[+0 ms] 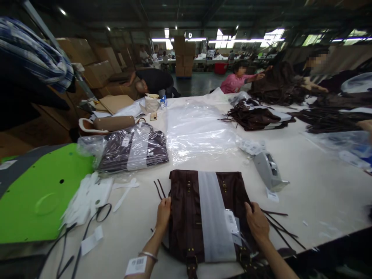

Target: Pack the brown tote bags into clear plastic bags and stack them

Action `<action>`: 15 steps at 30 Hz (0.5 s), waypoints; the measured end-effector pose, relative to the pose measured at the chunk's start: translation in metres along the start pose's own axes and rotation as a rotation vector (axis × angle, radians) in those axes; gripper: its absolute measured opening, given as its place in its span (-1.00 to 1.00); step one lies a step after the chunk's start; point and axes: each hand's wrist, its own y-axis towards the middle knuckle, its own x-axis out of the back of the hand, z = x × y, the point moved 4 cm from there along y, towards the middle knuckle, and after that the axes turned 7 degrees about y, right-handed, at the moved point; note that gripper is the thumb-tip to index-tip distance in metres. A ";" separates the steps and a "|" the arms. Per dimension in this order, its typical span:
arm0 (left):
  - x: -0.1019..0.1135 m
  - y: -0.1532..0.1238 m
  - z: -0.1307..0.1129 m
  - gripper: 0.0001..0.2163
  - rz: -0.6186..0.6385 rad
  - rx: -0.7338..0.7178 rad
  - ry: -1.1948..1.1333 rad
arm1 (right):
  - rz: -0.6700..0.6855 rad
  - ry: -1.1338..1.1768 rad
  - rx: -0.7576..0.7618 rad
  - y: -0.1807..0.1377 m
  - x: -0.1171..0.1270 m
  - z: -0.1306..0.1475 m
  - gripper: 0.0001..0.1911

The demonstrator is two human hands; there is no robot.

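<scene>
At the near edge of the desk [314, 174], the brown bag [184, 217] was between left hand [164, 213] and right hand [258, 221], each grasping a side; an uneven tug could have skewed its white band [213, 217].

A blue-and-white plaid cloth [37, 50] hangs at the upper left beside a slanting metal post [43, 25], with cardboard boxes [97, 74] piled behind it. Below lies a bright green board [37, 193] with a small dark hole. Beyond the table, a person in a dark top [155, 79] bends low. Farther back stand a column of cartons [184, 60], a red tub [221, 68] and bright windows [225, 40].
</scene>
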 end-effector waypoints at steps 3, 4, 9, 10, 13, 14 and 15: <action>0.006 0.002 -0.011 -0.58 -0.019 -0.093 0.073 | -0.012 0.027 0.020 0.001 0.001 0.006 -0.44; 0.006 0.005 -0.017 -0.61 -0.020 -0.114 0.122 | -0.018 0.037 0.022 0.002 0.001 0.009 -0.43; -0.005 0.022 -0.025 -0.69 0.019 -0.087 0.263 | -0.019 0.092 0.106 0.013 -0.001 0.020 -0.49; -0.005 0.025 -0.021 -0.68 0.024 -0.071 0.302 | -0.018 0.100 0.111 0.017 -0.001 0.017 -0.52; -0.001 0.029 -0.010 -0.75 0.019 -0.028 0.435 | 0.009 0.079 0.065 0.030 0.000 0.004 -0.56; 0.003 0.029 -0.010 -0.79 0.013 -0.023 0.459 | 0.033 0.062 0.046 0.033 0.001 0.000 -0.57; 0.007 0.029 -0.012 -0.81 0.007 -0.026 0.473 | 0.060 0.047 0.037 0.036 0.002 -0.002 -0.56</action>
